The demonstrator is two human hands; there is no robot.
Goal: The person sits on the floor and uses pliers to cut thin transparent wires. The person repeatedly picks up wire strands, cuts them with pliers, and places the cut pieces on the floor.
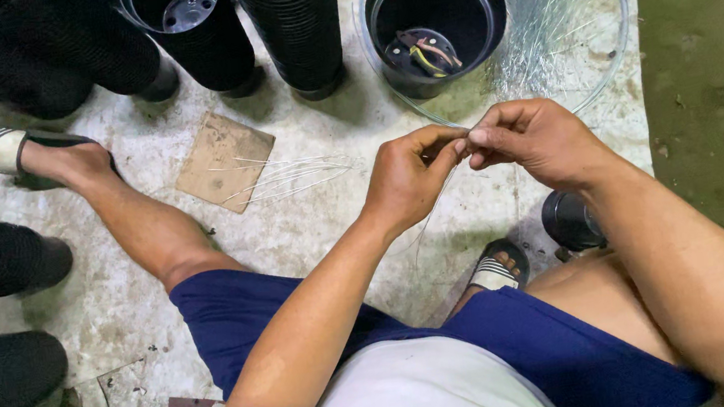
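Between the knees, the left hand (407,179) and right hand (531,138) meet fingertip to fingertip, both pinched on a thin wire (433,213) trailing down. Beyond them sits a clear bowl (608,35) holding a black pot (435,15); loose wires (290,175) lie left.

No package, label, sign or screen is showing anywhere in this view. The nearest thing to packaging is a flat, roughly square scrap of brown cardboard (224,160), which is lying unprinted on the pale floor (310,228), just below the stacks of black plastic pots (289,24) standing along the floor's far edge.
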